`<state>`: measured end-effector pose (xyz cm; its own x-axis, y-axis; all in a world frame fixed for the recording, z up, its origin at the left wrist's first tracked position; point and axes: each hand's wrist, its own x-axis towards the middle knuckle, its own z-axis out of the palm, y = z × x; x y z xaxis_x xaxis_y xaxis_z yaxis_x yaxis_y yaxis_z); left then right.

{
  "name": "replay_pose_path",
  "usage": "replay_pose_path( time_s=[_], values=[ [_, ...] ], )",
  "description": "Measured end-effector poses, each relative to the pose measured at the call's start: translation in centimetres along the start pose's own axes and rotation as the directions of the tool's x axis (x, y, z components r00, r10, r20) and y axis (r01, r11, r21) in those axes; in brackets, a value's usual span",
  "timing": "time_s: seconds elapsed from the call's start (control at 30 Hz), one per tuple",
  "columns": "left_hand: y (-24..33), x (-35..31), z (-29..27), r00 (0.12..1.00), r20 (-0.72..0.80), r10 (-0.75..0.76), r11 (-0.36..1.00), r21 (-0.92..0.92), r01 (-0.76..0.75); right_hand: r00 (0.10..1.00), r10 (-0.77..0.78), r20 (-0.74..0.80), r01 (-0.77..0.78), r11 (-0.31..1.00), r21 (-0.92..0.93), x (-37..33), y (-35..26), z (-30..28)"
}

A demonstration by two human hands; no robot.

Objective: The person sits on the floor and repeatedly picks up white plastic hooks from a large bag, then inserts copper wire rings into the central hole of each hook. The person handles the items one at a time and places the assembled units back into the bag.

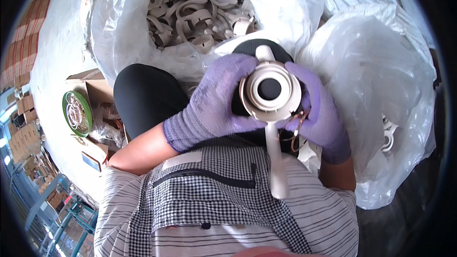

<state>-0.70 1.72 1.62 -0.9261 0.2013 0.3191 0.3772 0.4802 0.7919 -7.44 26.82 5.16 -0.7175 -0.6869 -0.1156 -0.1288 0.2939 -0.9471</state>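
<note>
Both gloved hands hold a cream plastic housing (pixel 270 108) over my lap. It has a round stepped ring with an open centre, a short stub at the far side and a long handle (pixel 277 166) pointing toward my body. My left hand (pixel 214 93), in a purple glove, is closed on the ring's left edge, thumb below it. On the right edge, my right hand (pixel 322 109) grips the ring with curled fingers. A loop of thin copper-coloured wire (pixel 299 131) hangs by the right fingers; whether they hold it is unclear.
Ahead stands a plastic-lined sack with many similar cream parts (pixel 195 12). At right, another clear plastic bag (pixel 371 95) has white ring parts (pixel 389 135) inside. To the left are a cardboard box (pixel 95 85) and a green round tray (pixel 66 109) with coiled wire.
</note>
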Motion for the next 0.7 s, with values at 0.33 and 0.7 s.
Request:
replay_pose_path(
  time_s=[0.33, 0.7],
  values=[
    [1.0, 1.1, -1.3, 0.994, 0.102, -0.044, 0.996, -0.078, 0.052, 0.999, 0.018, 0.035, -0.009, 0.970, -0.242, -0.1, 1.3, 0.1],
    [-2.4, 1.6, 1.1, 0.999, 0.005, 0.043, 0.999, -0.013, -0.043, 0.999, 0.006, -0.038, -0.005, 1.000, 0.013, 0.9, 1.3, 1.3]
  ],
)
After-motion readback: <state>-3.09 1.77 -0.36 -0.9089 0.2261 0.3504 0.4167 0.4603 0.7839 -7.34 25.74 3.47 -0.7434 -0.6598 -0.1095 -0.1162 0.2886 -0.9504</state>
